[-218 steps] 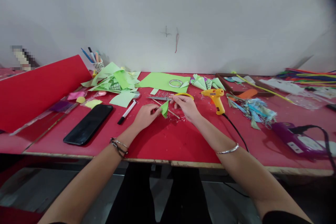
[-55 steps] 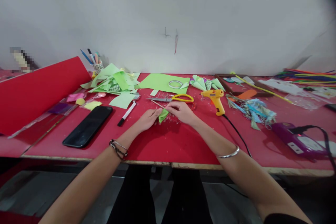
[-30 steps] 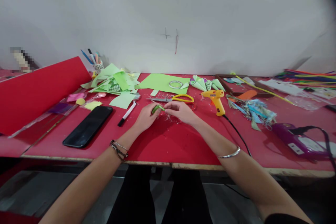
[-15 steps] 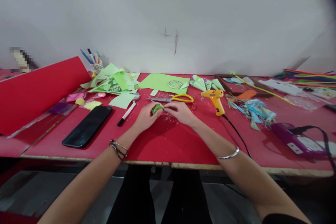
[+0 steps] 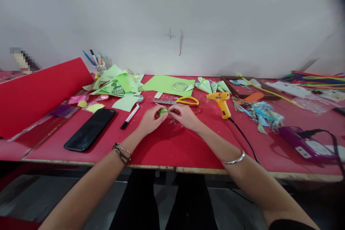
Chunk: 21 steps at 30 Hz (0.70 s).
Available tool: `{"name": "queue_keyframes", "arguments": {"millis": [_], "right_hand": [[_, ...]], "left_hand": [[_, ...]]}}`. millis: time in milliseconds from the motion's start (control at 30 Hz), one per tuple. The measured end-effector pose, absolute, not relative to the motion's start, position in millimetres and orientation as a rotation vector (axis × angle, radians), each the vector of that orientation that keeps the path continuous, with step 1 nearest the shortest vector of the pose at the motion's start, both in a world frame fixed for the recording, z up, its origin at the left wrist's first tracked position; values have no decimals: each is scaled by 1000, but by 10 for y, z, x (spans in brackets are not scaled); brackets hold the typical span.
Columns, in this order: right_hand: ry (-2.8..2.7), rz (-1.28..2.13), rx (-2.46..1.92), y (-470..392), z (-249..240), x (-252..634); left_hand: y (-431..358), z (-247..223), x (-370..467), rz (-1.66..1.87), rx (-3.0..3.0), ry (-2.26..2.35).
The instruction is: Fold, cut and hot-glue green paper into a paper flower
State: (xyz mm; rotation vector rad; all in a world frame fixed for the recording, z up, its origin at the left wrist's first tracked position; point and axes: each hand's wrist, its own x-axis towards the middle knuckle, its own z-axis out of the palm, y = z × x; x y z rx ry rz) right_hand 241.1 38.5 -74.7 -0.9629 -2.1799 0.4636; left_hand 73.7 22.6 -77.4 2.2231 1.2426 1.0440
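My left hand point(image 5: 151, 118) is closed round a small folded green paper piece point(image 5: 162, 112), which shows between thumb and fingers. My right hand point(image 5: 185, 116) pinches at the right end of that same piece, its fingertips meeting those of the left. The fingers cover most of the paper, so its full shape is hidden. Just beyond the hands lie scissors with yellow handles point(image 5: 188, 101), blades toward the left. A white marker with a black cap point(image 5: 130, 116) rests left of my left hand. To the right, a yellow glue gun point(image 5: 221, 105) lies on the red table point(image 5: 172, 151).
A black phone point(image 5: 90, 130) lies at left, near a raised red board point(image 5: 43, 97). Green paper scraps point(image 5: 118, 84), a green sheet point(image 5: 156, 83) and small paper cones point(image 5: 205, 85) line the back. Blue tassels point(image 5: 262, 115) and a purple power socket point(image 5: 307, 145) are at right.
The green paper piece has turned and shifted slightly right, with less of it showing between the fingers. Both hands stay in nearly the same place; the other things have not moved.
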Motion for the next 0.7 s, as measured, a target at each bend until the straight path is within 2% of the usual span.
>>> {"name": "queue_keyframes", "arguments": {"millis": [233,500,700], "right_hand": [[-2320,300,-1004,385,-784,2418],[-2534,33,-1180,315,-691,2397],[-2527,51,-1077,342,-708,2410]], "left_hand": [[293,-817,706,1033,2259,1219],[271,-824,693,607,2572,1561],[258,-809,682,586,2688,1523]]}}
